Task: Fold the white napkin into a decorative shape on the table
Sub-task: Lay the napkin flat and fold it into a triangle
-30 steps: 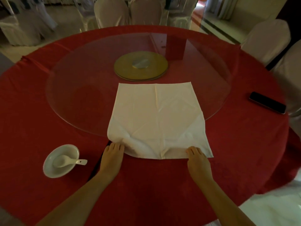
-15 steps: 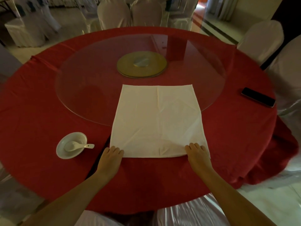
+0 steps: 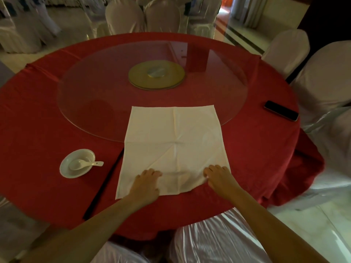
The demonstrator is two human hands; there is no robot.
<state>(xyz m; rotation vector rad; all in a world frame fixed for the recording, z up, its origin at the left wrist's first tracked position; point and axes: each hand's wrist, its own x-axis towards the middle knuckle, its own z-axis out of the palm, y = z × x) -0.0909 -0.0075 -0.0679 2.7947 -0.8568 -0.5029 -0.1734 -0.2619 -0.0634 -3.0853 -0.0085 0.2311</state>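
Note:
A white napkin [image 3: 174, 141] lies spread flat on the round table with a red cloth [image 3: 38, 130], its far edge on the glass turntable [image 3: 95, 88]. My left hand [image 3: 146, 184] rests palm down on the napkin's near left part, fingers straight. My right hand [image 3: 218, 177] lies over the napkin's near right corner, which looks lifted and tucked beneath it; its thumb is hidden, so I cannot tell whether it pinches the cloth.
A white bowl [image 3: 77, 163] with a spoon [image 3: 86, 164] sits to the left. Dark chopsticks [image 3: 104, 183] lie along the napkin's left side. A phone [image 3: 281, 110] lies far right. A gold disc [image 3: 156, 74] marks the turntable's centre. White-covered chairs [image 3: 322, 82] ring the table.
Both hands have moved from the napkin's near edge onto the cloth and inward. The near right corner has been drawn in under my right hand. The camera has pulled back.

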